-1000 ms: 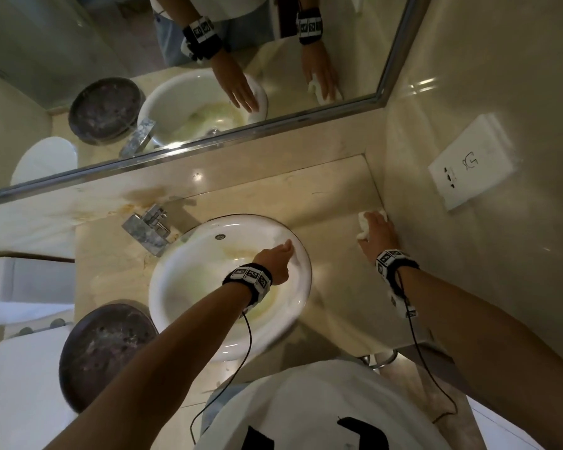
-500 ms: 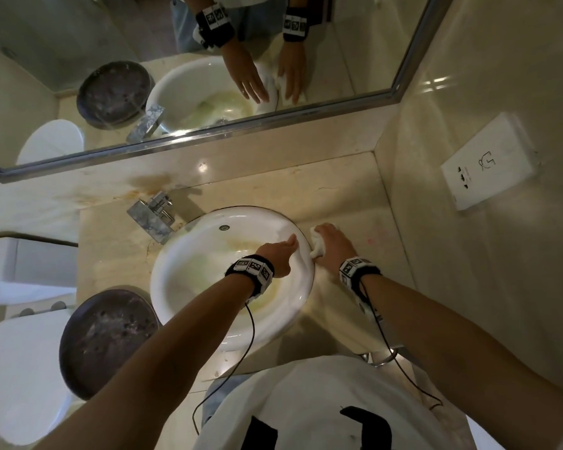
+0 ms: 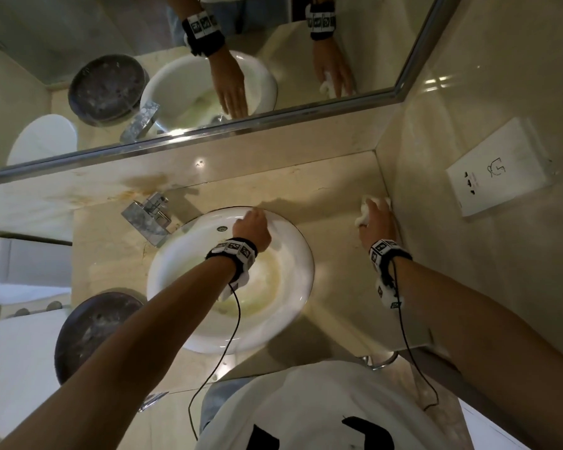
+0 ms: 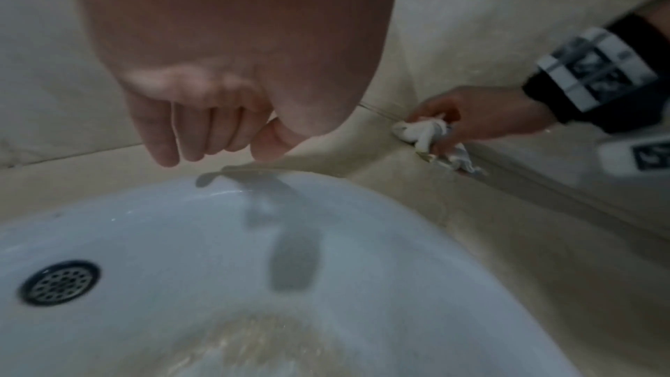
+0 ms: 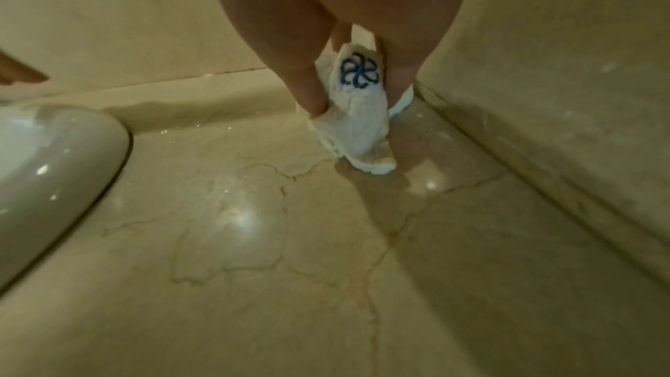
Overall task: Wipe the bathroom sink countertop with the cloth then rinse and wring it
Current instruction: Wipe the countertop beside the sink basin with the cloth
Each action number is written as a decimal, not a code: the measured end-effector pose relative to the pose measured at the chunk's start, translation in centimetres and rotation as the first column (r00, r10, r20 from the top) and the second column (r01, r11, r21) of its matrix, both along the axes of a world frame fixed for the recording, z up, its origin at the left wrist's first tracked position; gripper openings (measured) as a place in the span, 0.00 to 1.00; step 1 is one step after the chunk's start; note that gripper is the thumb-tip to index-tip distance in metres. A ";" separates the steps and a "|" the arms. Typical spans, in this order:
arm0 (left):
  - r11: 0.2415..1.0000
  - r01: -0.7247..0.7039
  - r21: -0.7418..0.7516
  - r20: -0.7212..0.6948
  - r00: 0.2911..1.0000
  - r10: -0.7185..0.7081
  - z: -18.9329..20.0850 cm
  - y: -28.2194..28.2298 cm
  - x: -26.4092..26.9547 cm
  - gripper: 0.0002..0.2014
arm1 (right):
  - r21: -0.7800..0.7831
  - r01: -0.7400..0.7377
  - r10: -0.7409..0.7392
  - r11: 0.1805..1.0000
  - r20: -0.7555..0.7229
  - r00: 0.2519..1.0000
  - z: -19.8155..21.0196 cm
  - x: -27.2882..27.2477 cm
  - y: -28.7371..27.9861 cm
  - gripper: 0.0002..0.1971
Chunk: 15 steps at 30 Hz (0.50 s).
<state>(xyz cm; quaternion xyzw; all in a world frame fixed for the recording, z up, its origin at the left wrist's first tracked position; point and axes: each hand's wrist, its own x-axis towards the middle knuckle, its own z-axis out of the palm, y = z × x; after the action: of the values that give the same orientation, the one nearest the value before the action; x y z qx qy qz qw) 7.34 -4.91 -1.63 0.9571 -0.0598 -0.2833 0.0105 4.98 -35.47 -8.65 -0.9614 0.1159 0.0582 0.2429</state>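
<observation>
White cloth (image 5: 357, 113) sits bunched in your right hand (image 3: 376, 219), fingers curled round it, pressed on the beige countertop (image 3: 335, 254) at the frame's right, against the wall. Your left hand (image 3: 252, 230) hangs loosely curled, holding nothing, over the sink (image 3: 293, 241) rim at centre.

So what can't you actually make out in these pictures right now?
- Right hand fingertips: head view, hidden under the hand and the cloth.
- Counter beneath the cloth: right wrist view, covered.
- Tap handle position: head view, too small.
- Left hand contact with the sink rim: left wrist view, blurred.
</observation>
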 end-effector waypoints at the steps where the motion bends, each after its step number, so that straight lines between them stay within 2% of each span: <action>1: 0.999 -0.035 0.019 0.000 0.999 0.035 0.0 0.5 0.4 0.30 | 0.005 0.037 -0.036 0.999 -0.036 0.999 -0.2 0.1 0.2 0.32; 4: 0.994 -0.103 0.044 0.007 0.995 0.103 0.0 2.2 1.6 0.30 | 0.085 0.076 -0.067 0.994 -0.101 0.993 -0.1 0.5 0.6 0.35; 9: 0.986 -0.161 -0.038 -0.103 0.982 0.156 -0.4 3.7 2.4 0.29 | 0.138 -0.027 0.050 0.990 -0.166 0.985 1.2 0.5 3.2 0.38; 12: 0.991 -0.122 -0.060 -0.113 0.987 0.115 -0.7 4.4 2.7 0.30 | 0.137 -0.149 0.177 0.979 -0.225 0.958 1.5 0.2 7.1 0.38; 15: 0.994 -0.088 -0.066 -0.144 0.986 0.078 -0.5 5.8 3.5 0.33 | 0.141 -0.162 0.191 0.977 -0.233 0.954 0.8 0.7 10.2 0.39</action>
<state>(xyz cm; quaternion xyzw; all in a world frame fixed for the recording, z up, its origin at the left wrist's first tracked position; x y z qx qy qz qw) 10.83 0.91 -2.10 0.9352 -0.0290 -0.3475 0.0611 5.73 -25.26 -7.86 -0.9369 0.0548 0.2047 0.2781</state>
